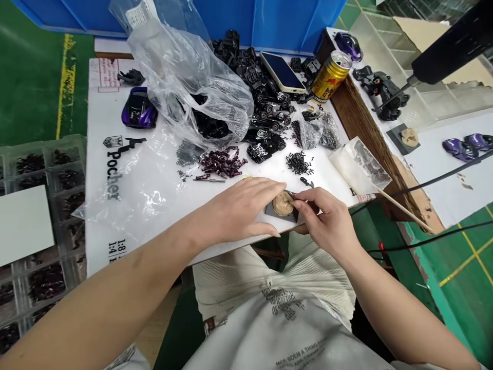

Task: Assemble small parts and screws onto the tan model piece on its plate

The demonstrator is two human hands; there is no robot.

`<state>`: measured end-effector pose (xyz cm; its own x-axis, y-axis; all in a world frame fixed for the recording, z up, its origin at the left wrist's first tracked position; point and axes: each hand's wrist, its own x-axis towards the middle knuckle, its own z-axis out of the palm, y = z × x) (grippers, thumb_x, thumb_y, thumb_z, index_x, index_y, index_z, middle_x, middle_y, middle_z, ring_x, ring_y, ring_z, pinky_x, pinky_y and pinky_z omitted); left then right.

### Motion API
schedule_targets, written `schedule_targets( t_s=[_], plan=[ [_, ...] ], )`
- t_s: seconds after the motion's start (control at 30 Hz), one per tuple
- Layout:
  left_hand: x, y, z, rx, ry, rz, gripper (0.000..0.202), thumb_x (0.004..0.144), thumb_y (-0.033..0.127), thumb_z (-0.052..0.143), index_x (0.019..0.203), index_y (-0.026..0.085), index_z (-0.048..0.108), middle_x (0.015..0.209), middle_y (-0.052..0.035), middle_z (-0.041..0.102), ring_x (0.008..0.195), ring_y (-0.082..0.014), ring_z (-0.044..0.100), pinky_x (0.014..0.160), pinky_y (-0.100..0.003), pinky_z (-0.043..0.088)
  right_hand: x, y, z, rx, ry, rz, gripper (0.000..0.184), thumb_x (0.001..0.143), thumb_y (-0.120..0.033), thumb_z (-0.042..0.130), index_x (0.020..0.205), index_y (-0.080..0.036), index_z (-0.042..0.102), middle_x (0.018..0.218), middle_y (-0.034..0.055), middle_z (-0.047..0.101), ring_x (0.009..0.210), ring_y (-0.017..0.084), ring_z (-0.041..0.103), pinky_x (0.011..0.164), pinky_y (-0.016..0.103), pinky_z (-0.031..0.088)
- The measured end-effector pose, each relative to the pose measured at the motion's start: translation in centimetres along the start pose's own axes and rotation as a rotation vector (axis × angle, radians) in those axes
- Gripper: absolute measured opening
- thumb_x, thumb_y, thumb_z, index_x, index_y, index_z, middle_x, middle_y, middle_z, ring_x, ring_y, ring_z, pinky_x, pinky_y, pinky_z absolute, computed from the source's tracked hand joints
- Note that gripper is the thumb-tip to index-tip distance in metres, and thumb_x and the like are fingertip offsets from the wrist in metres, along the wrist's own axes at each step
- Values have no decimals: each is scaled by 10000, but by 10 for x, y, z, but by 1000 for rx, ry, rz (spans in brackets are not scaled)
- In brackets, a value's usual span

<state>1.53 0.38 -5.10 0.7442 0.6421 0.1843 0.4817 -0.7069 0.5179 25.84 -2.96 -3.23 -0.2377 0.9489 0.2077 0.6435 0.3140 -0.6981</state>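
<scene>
**Bench:** a white foam sheet printed "Pocher" covers the work surface, with a clear plastic sheet over its left part.

**Behind:** a blue plastic crate stands along the far edge.

**Left side:** a clear compartment tray sits beside the bench, its cells filled with dark small parts.

**Right side:** a black electric screwdriver hangs with its bit at a black model car chassis. Purple car body shells lie further right.

**Far bench:** a clear plastic bag slumps over black parts, beside a heap of black chassis pieces, a smartphone and a gold drink can.

**Left hand:** open and flat, fingers extended, resting on the foam sheet with the fingertips just beside the tan lump.

**Right hand:** curled, thumb and forefinger pressed at the lump's right edge. Whether they grip something small is hidden.

**Under the hands:** a tan lump sits on a grey square pad at the bench's near edge.

**Small parts:** a pile of black screws and dark red pieces lie just beyond the hands.
</scene>
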Motion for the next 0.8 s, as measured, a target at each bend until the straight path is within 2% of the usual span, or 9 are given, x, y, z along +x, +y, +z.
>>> schedule_targets(
  t_s=[0.17,0.3,0.43,0.6,0.7,0.8],
  plan=[
    [1,0,1,6,3,25,820,888,475,822,1526,115,454,1544,-192,565,1486,-324,488,1256,-452,365,13,5,-5,-31,-101,-98,126,1015,-237,618,1011,-217,743,948,59,686,856,197,694,788,347,608],
    [3,0,1,13,-16,31,736,902,501,798,1479,137,522,1560,-185,556,1492,-329,482,1262,-487,367,20,2,-2,7,-170,-28,137,993,-234,646,1012,-226,781,908,46,642,809,187,675,770,353,621],
    [3,-2,1,20,-19,37,700,900,510,796,1451,145,566,1564,-189,553,1486,-346,489,1252,-504,395,14,0,0,10,-174,9,176,1004,-242,641,1081,-229,799,917,44,611,828,193,681,792,377,643],
    [1,-4,4,10,-16,42,682,933,488,762,1494,171,539,1606,-175,515,1509,-345,469,1274,-540,377,-8,12,0,-86,-82,-185,309,1040,-209,579,1325,-191,696,1121,106,647,967,200,692,843,367,650],
    [1,-4,3,20,-29,46,648,952,478,741,1488,171,547,1609,-174,513,1511,-346,469,1274,-553,380,-17,17,4,-185,-75,-301,342,1029,-214,600,1364,-182,660,1197,147,643,1061,247,678,863,416,646],
    [3,-3,3,55,-10,66,569,987,478,694,1447,161,586,1569,-176,558,1468,-341,520,1262,-551,399,-17,19,4,-240,-68,-352,326,1023,-234,605,1335,-161,666,1219,170,644,1050,259,678,847,426,643]
  ],
)
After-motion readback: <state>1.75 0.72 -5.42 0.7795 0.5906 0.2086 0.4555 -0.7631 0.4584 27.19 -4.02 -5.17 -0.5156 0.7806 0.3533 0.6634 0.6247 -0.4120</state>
